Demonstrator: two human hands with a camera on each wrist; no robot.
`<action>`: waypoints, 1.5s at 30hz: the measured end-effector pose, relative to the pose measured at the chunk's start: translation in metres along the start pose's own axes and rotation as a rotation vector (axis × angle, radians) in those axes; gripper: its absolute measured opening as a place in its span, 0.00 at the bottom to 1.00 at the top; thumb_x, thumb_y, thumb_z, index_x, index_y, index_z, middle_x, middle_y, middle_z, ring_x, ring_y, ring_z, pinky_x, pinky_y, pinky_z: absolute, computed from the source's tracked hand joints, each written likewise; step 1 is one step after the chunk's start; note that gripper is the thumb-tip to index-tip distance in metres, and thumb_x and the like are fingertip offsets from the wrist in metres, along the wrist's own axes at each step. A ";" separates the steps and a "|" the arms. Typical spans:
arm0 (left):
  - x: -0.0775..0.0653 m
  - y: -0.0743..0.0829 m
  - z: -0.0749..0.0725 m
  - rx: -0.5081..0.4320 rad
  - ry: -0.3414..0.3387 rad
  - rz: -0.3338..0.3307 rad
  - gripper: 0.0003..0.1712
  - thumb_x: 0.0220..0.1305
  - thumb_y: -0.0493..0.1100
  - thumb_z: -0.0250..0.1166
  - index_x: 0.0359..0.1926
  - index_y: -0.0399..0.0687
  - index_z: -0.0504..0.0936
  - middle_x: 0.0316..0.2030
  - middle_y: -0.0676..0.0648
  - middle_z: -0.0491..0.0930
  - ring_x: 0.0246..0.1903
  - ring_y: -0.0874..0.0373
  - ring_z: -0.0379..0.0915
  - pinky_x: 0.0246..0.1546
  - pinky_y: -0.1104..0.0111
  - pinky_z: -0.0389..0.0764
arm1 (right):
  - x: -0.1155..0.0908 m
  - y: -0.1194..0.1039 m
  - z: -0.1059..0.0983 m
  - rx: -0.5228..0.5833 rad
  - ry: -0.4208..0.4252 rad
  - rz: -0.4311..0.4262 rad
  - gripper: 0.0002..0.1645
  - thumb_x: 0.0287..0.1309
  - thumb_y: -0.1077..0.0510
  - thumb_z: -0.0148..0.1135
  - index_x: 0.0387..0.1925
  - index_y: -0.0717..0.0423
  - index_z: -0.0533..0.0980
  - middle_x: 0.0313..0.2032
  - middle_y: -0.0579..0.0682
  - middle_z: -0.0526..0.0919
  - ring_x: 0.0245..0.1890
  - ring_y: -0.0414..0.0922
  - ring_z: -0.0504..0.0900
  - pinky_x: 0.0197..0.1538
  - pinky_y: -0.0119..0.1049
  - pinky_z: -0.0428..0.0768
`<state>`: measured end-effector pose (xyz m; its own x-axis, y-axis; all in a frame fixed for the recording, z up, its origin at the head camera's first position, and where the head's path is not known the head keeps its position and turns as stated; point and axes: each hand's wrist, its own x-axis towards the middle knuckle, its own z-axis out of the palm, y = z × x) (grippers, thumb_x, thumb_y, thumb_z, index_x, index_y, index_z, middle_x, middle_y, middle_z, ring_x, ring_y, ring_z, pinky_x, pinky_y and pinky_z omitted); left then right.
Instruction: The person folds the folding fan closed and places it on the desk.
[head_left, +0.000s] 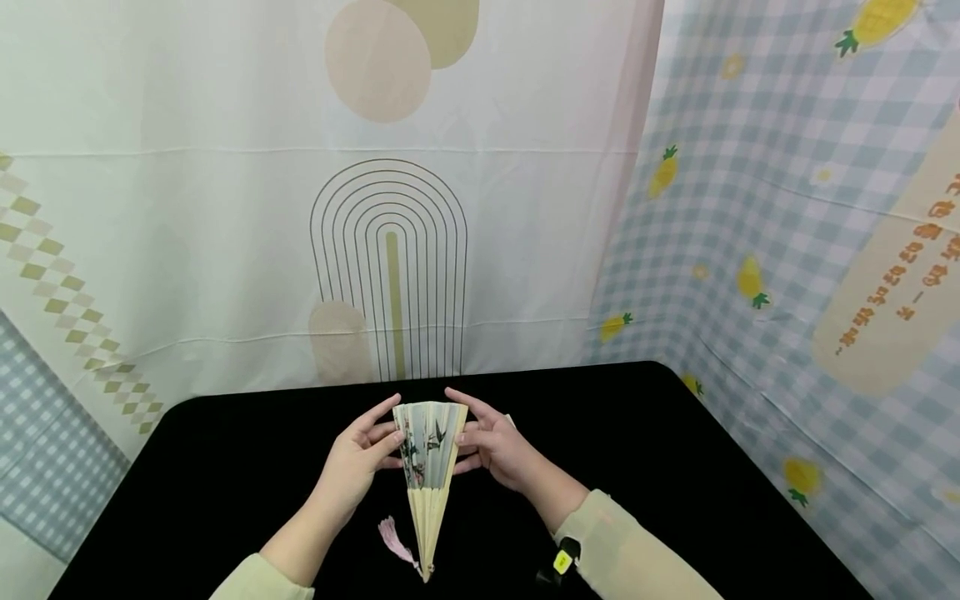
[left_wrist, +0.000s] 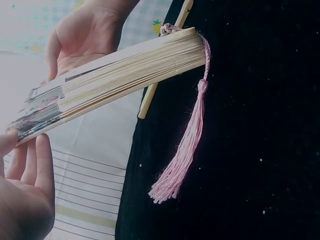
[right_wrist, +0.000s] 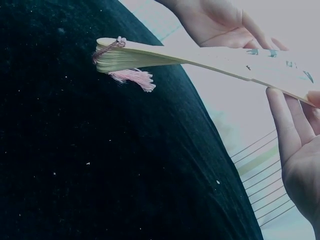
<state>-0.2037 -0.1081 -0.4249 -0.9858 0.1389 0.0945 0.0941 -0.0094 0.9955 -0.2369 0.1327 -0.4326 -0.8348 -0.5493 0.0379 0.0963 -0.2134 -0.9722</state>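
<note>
A folding fan [head_left: 429,446] is held upright above the black table, its pivot end down and its leaf partly spread. Pale slats and a printed bird and flowers show on it. My left hand [head_left: 352,467] pinches the left edge near the top, thumb in front, and my right hand [head_left: 506,450] pinches the right edge likewise. From the pivot hangs a pink tassel [left_wrist: 182,145]. The left wrist view shows the stacked ribs [left_wrist: 135,67] edge-on. In the right wrist view the outer guard [right_wrist: 215,67] lies toward the camera, and the right fingers [right_wrist: 282,120] touch its edge.
The black-covered table [head_left: 247,475] spreads beneath both hands. A pale curtain [head_left: 225,250] hangs behind it, with a checked pineapple curtain [head_left: 750,167] to the right. A black strap with a yellow tag [head_left: 562,562] is by the right sleeve. A pale stick [left_wrist: 147,102] shows behind the fan.
</note>
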 end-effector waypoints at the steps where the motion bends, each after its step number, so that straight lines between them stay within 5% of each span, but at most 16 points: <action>1: 0.000 0.000 0.000 -0.001 -0.003 -0.001 0.31 0.69 0.34 0.63 0.71 0.55 0.70 0.53 0.36 0.81 0.43 0.56 0.81 0.39 0.62 0.87 | 0.000 0.000 0.000 0.001 0.002 0.000 0.45 0.64 0.69 0.53 0.78 0.45 0.52 0.38 0.50 0.86 0.38 0.48 0.87 0.36 0.42 0.87; 18: 0.001 0.004 0.002 -0.013 0.001 -0.070 0.31 0.68 0.35 0.63 0.70 0.57 0.71 0.53 0.37 0.80 0.45 0.54 0.80 0.37 0.60 0.87 | -0.001 -0.003 0.001 -0.018 0.025 -0.016 0.45 0.64 0.68 0.54 0.78 0.44 0.52 0.45 0.54 0.86 0.41 0.48 0.87 0.37 0.42 0.87; 25: 0.001 0.004 0.003 -0.028 0.028 -0.066 0.30 0.68 0.35 0.64 0.69 0.57 0.72 0.50 0.40 0.81 0.43 0.55 0.79 0.37 0.60 0.87 | -0.002 -0.003 0.002 0.000 0.060 -0.036 0.45 0.65 0.68 0.56 0.78 0.44 0.53 0.29 0.46 0.81 0.34 0.43 0.84 0.36 0.41 0.87; 31: 0.002 0.002 0.003 -0.048 0.069 -0.033 0.31 0.68 0.34 0.64 0.69 0.57 0.71 0.47 0.41 0.80 0.44 0.56 0.80 0.38 0.59 0.87 | -0.003 -0.002 0.003 -0.020 0.081 -0.046 0.48 0.63 0.68 0.58 0.79 0.45 0.51 0.42 0.50 0.86 0.38 0.44 0.85 0.35 0.40 0.87; 45: 0.005 0.003 0.001 -0.067 0.164 -0.005 0.31 0.69 0.34 0.63 0.69 0.61 0.71 0.47 0.44 0.83 0.43 0.57 0.80 0.38 0.59 0.87 | -0.006 0.011 0.008 -0.033 0.056 -0.050 0.51 0.60 0.72 0.60 0.79 0.54 0.47 0.44 0.53 0.86 0.36 0.44 0.87 0.35 0.42 0.87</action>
<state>-0.2080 -0.1063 -0.4213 -0.9962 -0.0240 0.0838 0.0854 -0.0764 0.9934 -0.2265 0.1274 -0.4420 -0.8670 -0.4927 0.0743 0.0369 -0.2123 -0.9765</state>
